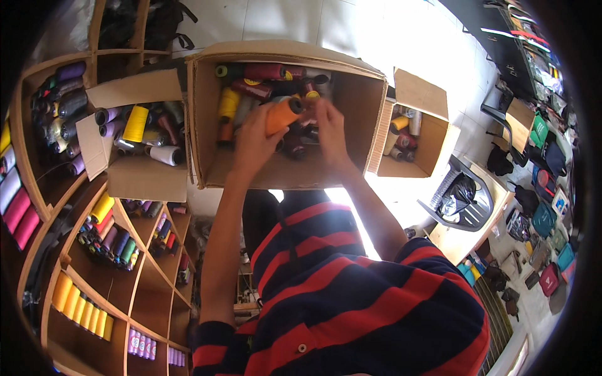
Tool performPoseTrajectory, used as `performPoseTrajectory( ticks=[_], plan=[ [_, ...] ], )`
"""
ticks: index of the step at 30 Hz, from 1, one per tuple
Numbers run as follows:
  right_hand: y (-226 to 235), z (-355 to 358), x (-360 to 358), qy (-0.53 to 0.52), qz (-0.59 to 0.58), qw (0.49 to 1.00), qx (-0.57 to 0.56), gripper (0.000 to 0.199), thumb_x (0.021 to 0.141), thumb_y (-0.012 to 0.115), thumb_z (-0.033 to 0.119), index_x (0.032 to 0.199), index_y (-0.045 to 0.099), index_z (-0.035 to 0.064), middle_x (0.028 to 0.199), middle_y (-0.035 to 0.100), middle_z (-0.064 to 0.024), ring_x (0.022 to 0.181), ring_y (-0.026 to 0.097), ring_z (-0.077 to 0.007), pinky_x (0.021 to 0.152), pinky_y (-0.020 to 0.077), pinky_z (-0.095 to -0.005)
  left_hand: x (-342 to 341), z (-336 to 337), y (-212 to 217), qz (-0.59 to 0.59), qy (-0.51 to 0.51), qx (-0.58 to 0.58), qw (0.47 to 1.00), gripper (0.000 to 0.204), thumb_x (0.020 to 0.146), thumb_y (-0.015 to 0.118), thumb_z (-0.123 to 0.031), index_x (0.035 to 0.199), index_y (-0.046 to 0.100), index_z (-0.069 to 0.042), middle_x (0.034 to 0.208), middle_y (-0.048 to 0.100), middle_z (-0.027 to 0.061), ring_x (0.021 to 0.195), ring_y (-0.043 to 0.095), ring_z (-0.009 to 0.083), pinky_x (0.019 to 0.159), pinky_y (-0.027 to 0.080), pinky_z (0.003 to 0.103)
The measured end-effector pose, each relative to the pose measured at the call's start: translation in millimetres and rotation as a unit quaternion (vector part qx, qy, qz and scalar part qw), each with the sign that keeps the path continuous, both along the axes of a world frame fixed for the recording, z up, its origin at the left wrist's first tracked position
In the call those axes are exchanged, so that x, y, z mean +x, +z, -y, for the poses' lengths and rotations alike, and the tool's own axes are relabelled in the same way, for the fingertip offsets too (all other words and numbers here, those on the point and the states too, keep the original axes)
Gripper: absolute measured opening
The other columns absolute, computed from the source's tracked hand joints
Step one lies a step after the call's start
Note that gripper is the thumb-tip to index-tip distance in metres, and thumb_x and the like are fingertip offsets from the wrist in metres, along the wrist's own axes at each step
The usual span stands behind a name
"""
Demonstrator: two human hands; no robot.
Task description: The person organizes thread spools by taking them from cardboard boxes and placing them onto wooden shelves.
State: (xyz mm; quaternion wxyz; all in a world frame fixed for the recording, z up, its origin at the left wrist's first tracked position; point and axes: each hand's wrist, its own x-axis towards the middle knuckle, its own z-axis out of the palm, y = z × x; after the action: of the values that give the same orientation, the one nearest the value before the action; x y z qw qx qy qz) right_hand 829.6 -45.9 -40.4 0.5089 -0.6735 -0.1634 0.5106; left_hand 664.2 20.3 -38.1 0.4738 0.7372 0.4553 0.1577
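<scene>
Near the top centre of the frame, both hands were inside a large open cardboard box (207,125) filled with thread cones. The left hand (254,141) was closed around the base of an orange thread cone (282,114), which lay tilted just above and to the right of that hand, its dark tip pointing right. The right hand (330,128) sat immediately right of the cone, its fingers touching the cone's tip; whether it gripped anything could not be determined. A smaller box of cones (147,178) stood at the left, and wooden shelves (81,282) holding spools occupied the lower left.
</scene>
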Motion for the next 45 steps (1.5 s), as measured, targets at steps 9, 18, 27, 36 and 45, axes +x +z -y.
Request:
performPoseTrajectory(
  ticks=[9,18,27,36,45],
  plan=[
    [-170.2,19.4,85.6,0.179,0.382,0.882,-0.208,0.055,0.07,0.067,0.005,0.122,0.05,-0.0018,0.111,0.058,-0.0292,0.106,0.055,-0.0454,0.091,0.045,-0.0494,-22.8,9.0,13.9,0.184,0.178,-0.28,0.925,0.05,0.077,0.076,-0.011,0.119,0.051,-0.002,0.102,0.062,0.0065,0.092,0.06,0.0164,0.081,0.048,0.03],
    [-192.4,26.1,87.3,0.183,0.421,0.867,-0.194,0.064,0.078,0.065,0.019,0.132,0.041,-0.0052,0.129,0.05,-0.0283,0.121,0.049,-0.0393,0.101,0.0396,-0.0425,-73.3,12.6,43.0,0.418,0.256,-0.371,0.788,0.046,0.087,0.062,-0.024,0.124,0.047,-0.001,0.101,0.062,0.0106,0.092,0.062,0.0192,0.084,0.05,0.035],
    [-112.9,31.8,75.5,0.142,0.429,0.89,-0.058,0.051,0.082,0.067,0.019,0.122,0.047,-0.0055,0.12,0.054,-0.0218,0.108,0.054,-0.0313,0.096,0.0411,-0.0402,-189.9,29.5,90.5,0.466,0.443,-0.156,0.75,0.059,0.092,0.056,-0.029,0.14,0.032,-0.005,0.112,0.057,0.0104,0.101,0.057,0.0176,0.089,0.044,0.033],
    [9.1,0.8,-34.4,0.227,0.408,0.883,0.042,0.046,0.092,0.053,0.02,0.131,0.043,-0.0039,0.126,0.052,-0.0205,0.111,0.053,-0.0288,0.092,0.0445,-0.0386,-329.7,107.4,14.1,0.138,0.706,0.06,0.692,0.031,0.086,0.07,-0.022,0.107,0.061,-0.001,0.091,0.062,0.0057,0.081,0.06,0.0127,0.072,0.047,0.027],
    [84.7,-40.4,-238.7,0.261,0.244,0.927,0.117,0.039,0.087,0.067,0.016,0.117,0.047,-0.0005,0.116,0.053,-0.0145,0.101,0.053,-0.0205,0.087,0.045,-0.0329,-435.8,82.3,-27.8,-0.201,0.731,0.227,0.611,0.043,0.073,0.077,-0.022,0.105,0.059,0.0,0.095,0.058,0.0189,0.084,0.061,0.0373,0.072,0.051,0.044]
  ],
)
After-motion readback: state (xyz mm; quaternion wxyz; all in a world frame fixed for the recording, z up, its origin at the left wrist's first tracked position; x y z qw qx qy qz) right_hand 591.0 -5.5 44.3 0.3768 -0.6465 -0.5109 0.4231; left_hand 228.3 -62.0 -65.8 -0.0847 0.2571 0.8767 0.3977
